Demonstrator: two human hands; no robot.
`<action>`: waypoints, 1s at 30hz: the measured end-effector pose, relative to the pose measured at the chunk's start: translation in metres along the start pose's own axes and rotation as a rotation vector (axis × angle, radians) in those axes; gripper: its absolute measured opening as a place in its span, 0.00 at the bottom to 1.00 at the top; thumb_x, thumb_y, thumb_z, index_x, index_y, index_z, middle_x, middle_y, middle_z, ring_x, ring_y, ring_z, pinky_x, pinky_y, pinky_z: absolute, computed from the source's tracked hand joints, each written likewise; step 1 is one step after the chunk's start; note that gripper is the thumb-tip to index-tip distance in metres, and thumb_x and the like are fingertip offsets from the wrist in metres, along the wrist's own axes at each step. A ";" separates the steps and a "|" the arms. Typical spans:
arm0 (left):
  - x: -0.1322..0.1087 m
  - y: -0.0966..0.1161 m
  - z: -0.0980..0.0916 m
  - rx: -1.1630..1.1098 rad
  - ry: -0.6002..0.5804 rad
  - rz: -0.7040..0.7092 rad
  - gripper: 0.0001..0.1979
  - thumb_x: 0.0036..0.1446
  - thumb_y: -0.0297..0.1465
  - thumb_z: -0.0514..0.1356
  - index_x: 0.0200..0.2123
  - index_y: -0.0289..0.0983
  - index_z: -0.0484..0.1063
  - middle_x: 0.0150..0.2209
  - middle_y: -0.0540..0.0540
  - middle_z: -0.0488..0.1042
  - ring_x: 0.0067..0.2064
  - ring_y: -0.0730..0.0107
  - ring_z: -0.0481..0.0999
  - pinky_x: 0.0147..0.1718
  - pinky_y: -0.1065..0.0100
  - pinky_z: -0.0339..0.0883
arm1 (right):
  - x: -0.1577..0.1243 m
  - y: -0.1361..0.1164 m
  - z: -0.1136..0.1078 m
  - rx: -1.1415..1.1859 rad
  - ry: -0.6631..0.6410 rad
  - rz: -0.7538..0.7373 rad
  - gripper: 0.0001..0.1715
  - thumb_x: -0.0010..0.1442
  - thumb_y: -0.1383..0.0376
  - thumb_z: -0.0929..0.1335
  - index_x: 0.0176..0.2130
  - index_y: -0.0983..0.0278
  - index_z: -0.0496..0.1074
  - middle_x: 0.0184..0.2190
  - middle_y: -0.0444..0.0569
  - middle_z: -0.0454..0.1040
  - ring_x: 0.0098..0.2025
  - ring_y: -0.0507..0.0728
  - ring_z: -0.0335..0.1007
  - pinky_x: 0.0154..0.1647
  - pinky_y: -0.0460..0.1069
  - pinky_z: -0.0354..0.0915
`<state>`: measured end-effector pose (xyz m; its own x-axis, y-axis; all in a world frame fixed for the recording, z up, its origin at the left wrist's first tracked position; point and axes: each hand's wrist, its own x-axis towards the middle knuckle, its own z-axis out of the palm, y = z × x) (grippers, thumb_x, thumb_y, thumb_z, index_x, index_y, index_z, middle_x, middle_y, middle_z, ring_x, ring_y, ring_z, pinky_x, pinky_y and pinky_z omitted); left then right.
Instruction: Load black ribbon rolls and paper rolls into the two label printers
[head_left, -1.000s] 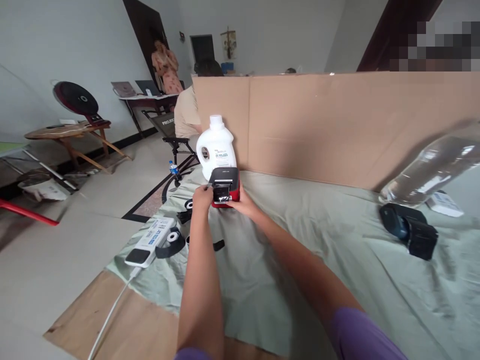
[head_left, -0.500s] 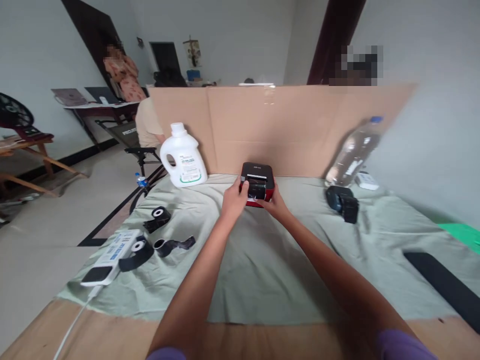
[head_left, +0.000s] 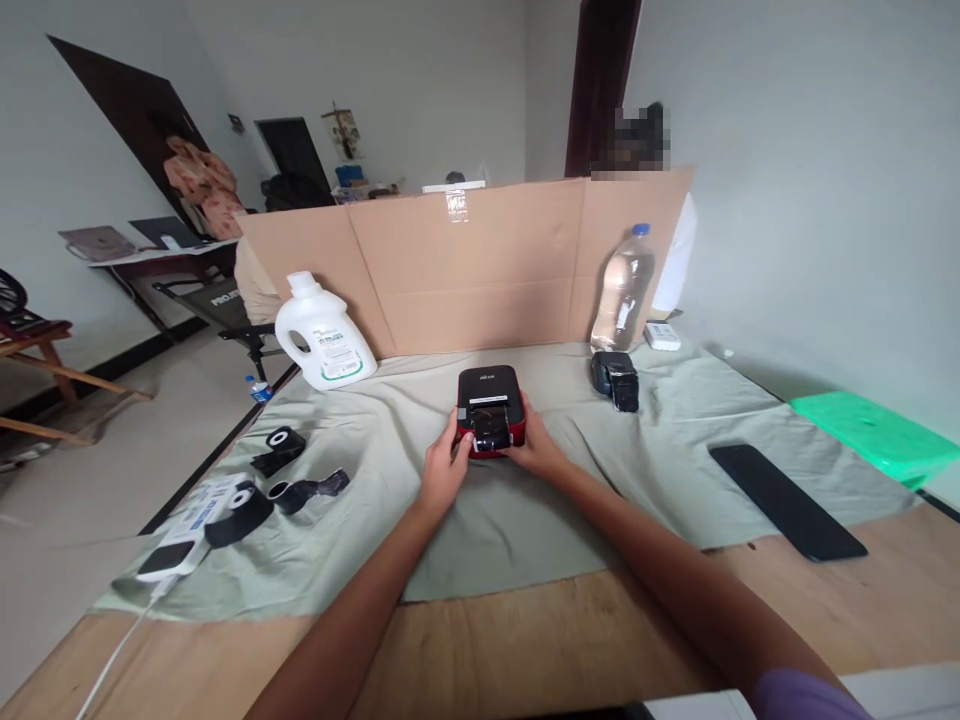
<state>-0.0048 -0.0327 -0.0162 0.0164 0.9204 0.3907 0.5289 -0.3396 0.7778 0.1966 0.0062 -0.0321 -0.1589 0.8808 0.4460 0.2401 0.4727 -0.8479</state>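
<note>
Black-and-red device (head_left: pixel 491 410): shifted from just beside white jug (head_left: pixel 328 338) to well apart, rightward; repositioning apparently underway. Left hand (head_left: pixel 445 462), right hand (head_left: pixel 541 446): fingers grasping its opposite sides.

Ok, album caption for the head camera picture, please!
Left hand and right hand hold a black-and-red label printer over pale green cloth before a cardboard panel.
</note>
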 end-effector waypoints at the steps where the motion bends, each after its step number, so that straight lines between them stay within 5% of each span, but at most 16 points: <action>1: 0.000 -0.001 0.000 0.011 0.003 0.005 0.30 0.68 0.42 0.51 0.69 0.37 0.57 0.56 0.42 0.76 0.55 0.63 0.77 0.56 0.64 0.68 | 0.000 0.001 0.001 -0.021 0.004 -0.016 0.61 0.43 0.52 0.79 0.67 0.62 0.55 0.64 0.62 0.64 0.68 0.73 0.55 0.68 0.67 0.53; 14: -0.005 -0.009 -0.003 0.025 0.058 0.034 0.27 0.64 0.42 0.56 0.64 0.40 0.65 0.57 0.44 0.76 0.49 0.63 0.80 0.51 0.65 0.73 | -0.003 0.000 0.001 -0.123 -0.018 -0.123 0.63 0.49 0.52 0.77 0.71 0.62 0.46 0.69 0.62 0.57 0.69 0.69 0.54 0.70 0.64 0.50; 23: 0.012 -0.022 -0.002 -0.159 0.045 0.077 0.14 0.66 0.39 0.54 0.51 0.40 0.69 0.50 0.43 0.73 0.42 0.68 0.74 0.45 0.65 0.70 | -0.001 0.004 0.000 -0.086 -0.025 -0.160 0.67 0.48 0.56 0.78 0.72 0.61 0.41 0.69 0.60 0.57 0.69 0.68 0.57 0.69 0.65 0.53; 30: 0.012 -0.032 0.012 -0.232 0.113 0.066 0.15 0.67 0.40 0.54 0.51 0.40 0.70 0.40 0.47 0.71 0.40 0.68 0.71 0.46 0.65 0.68 | -0.008 0.008 0.003 -0.098 0.006 -0.043 0.62 0.49 0.59 0.75 0.72 0.62 0.44 0.67 0.59 0.62 0.67 0.68 0.59 0.67 0.66 0.55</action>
<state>-0.0111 -0.0086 -0.0428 -0.0577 0.8718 0.4864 0.3210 -0.4451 0.8359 0.1969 0.0031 -0.0429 -0.1658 0.8597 0.4832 0.3255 0.5102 -0.7961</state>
